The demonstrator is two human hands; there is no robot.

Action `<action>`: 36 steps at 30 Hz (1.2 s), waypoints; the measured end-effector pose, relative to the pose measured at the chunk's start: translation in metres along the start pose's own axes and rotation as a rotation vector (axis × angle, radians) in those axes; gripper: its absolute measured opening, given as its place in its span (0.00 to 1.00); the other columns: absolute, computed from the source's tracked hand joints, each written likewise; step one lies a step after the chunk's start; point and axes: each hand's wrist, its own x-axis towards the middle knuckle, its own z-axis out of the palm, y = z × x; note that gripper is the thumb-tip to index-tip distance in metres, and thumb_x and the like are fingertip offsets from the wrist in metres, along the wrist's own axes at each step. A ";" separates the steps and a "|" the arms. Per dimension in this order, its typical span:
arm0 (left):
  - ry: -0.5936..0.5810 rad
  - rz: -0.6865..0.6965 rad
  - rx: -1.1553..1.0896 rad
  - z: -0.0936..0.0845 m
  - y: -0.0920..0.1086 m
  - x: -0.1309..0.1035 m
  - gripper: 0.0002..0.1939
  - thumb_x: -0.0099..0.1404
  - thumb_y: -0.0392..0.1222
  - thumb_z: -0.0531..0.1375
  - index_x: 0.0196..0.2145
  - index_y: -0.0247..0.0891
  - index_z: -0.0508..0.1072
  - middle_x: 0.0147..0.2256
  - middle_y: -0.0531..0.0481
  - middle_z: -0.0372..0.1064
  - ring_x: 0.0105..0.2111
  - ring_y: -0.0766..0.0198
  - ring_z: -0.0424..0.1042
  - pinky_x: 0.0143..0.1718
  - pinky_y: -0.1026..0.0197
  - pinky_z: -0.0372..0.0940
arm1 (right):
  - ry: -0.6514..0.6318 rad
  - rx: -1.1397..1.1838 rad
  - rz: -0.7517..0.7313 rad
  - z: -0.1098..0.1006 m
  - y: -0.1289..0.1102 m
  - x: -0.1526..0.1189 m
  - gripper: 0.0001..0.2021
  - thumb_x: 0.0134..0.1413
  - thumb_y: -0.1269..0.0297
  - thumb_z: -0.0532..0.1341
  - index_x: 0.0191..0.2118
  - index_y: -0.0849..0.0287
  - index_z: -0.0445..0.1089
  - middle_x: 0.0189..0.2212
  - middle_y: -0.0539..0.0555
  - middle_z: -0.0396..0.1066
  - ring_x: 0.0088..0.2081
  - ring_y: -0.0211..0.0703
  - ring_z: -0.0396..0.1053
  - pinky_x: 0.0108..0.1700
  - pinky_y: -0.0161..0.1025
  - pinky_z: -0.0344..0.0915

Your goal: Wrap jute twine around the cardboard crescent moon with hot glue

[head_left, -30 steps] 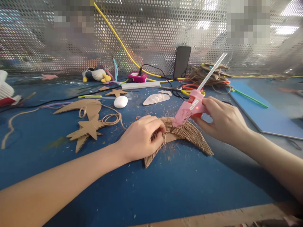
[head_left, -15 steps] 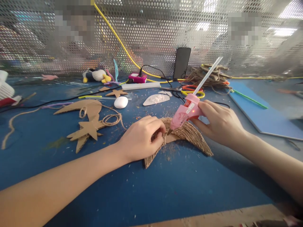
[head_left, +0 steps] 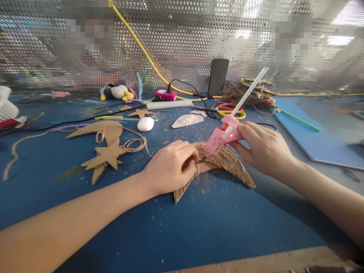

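- Pink plastic, the glue gun [head_left: 217, 142] sits clamped in the grip of our right hand [head_left: 263, 146], its small light glowing and its nozzle [head_left: 203, 159] slanting down to the crescent [head_left: 236, 166].
- That twine-covered crescent lies mid-scene on the counter [head_left: 136, 231], points towards us, a cardboard patch bare at its inner curve.
- The grip of our left hand [head_left: 169, 167] is clamped on the crescent's left part; whether it also pinches twine, we cannot tell.
- The nozzle is just beside our left finger and thumb; a slip leftward could burn us.
- A hard squeeze could flood the patch with glue.
- The twine coil [head_left: 133, 145], left, touches the cardboard star [head_left: 107, 156]; a snag there could pull a row crooked.
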 end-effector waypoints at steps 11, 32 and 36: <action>-0.003 0.003 0.006 0.001 0.000 -0.001 0.07 0.63 0.29 0.55 0.35 0.37 0.71 0.33 0.50 0.72 0.34 0.62 0.69 0.38 0.57 0.65 | 0.061 -0.115 -0.058 -0.005 0.000 0.003 0.04 0.62 0.65 0.56 0.40 0.58 0.66 0.29 0.55 0.72 0.29 0.44 0.69 0.31 0.40 0.61; -0.102 -0.031 -0.020 -0.001 0.002 -0.001 0.04 0.63 0.38 0.58 0.37 0.36 0.68 0.35 0.49 0.68 0.37 0.59 0.66 0.41 0.54 0.63 | 0.177 -0.213 -0.191 -0.015 -0.001 0.008 0.06 0.59 0.68 0.62 0.41 0.58 0.64 0.30 0.53 0.72 0.32 0.44 0.67 0.36 0.40 0.61; -0.166 -0.056 -0.003 -0.004 0.004 0.000 0.10 0.61 0.43 0.61 0.38 0.37 0.66 0.37 0.49 0.67 0.38 0.58 0.65 0.41 0.54 0.63 | 0.247 -0.191 -0.182 -0.014 -0.003 0.007 0.12 0.59 0.67 0.63 0.47 0.58 0.65 0.37 0.55 0.75 0.38 0.48 0.68 0.41 0.43 0.61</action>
